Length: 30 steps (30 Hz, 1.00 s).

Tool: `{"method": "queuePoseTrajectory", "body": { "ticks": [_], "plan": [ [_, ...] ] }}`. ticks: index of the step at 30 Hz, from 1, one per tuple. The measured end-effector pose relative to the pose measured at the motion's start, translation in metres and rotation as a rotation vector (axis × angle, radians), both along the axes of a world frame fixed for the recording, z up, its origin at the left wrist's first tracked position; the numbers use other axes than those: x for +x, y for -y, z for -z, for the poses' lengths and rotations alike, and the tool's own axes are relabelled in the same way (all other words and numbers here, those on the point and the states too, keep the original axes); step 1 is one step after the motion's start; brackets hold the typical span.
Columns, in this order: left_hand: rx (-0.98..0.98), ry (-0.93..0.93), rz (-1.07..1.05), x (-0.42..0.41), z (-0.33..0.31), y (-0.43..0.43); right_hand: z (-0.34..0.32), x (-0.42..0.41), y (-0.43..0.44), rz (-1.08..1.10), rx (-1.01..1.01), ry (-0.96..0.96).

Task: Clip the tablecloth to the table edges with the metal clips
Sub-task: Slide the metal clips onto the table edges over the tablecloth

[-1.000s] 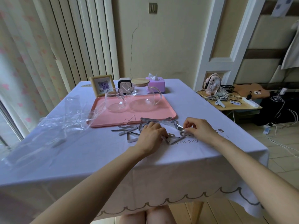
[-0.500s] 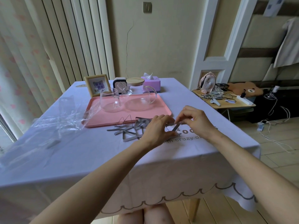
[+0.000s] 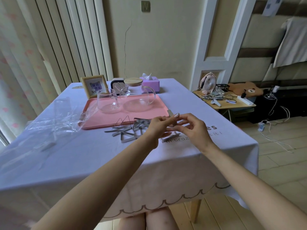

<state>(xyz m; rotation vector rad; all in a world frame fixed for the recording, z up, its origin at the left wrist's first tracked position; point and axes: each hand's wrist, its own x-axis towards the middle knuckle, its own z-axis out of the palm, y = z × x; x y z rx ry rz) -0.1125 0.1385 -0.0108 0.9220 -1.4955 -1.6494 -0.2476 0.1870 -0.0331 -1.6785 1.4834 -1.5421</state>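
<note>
A pale lilac tablecloth (image 3: 83,156) covers the table, its scalloped hem hanging over the near edge. Several triangular metal clips (image 3: 127,131) lie in a loose pile just in front of the pink tray. My left hand (image 3: 159,127) and my right hand (image 3: 194,128) are raised a little above the cloth, to the right of the pile, both pinching one metal clip (image 3: 170,113) between them. One end of that clip sticks up above my left fingertips; the rest is hidden by my fingers. Another clip (image 3: 171,137) lies on the cloth under my hands.
A pink tray (image 3: 149,110) holds a glass cup (image 3: 108,103) and a glass teapot (image 3: 137,98). Behind stand a picture frame (image 3: 94,86) and a purple tissue box (image 3: 150,82). Crumpled clear plastic (image 3: 54,118) lies at left. A small side table (image 3: 222,102) with a fan stands at right.
Both hands have risen off the cloth from the pile, lifting one clip between them. The view has shifted slightly.
</note>
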Motion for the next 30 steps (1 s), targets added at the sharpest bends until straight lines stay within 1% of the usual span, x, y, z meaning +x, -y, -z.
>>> {"method": "queuePoseTrajectory", "body": {
  "ticks": [3, 6, 8, 12, 15, 19, 24, 27, 29, 30],
  "plan": [
    [-0.056, 0.043, -0.019, -0.008, 0.002, -0.005, 0.01, 0.001, -0.001, 0.156, -0.114, -0.151],
    [-0.139, 0.046, -0.004, -0.021, 0.002, -0.012, 0.012, -0.008, -0.006, 0.227, -0.161, -0.181],
    [-0.19, 0.063, 0.017, -0.032, 0.001, -0.02, 0.012, -0.018, -0.014, 0.242, -0.144, -0.14],
    [-0.248, 0.1, 0.037, -0.059, 0.0, -0.032, 0.008, -0.038, -0.033, 0.252, -0.076, 0.026],
    [-0.273, 0.104, 0.034, -0.083, 0.004, -0.04, 0.009, -0.059, -0.044, 0.273, -0.064, 0.07],
    [-0.391, 0.151, 0.041, -0.112, 0.014, -0.047, 0.009, -0.085, -0.06, 0.299, -0.063, 0.119],
    [-0.631, 0.315, 0.064, -0.129, 0.028, -0.053, 0.013, -0.111, -0.075, 0.316, -0.004, 0.103],
    [-0.877, 0.495, 0.012, -0.134, 0.039, -0.056, 0.018, -0.121, -0.079, 0.323, 0.012, 0.174],
    [-1.038, 0.65, -0.004, -0.139, 0.048, -0.058, 0.023, -0.125, -0.082, 0.341, 0.009, 0.197],
    [-1.088, 0.74, -0.003, -0.141, 0.053, -0.059, 0.025, -0.126, -0.084, 0.355, 0.005, 0.202]
  ]
}}
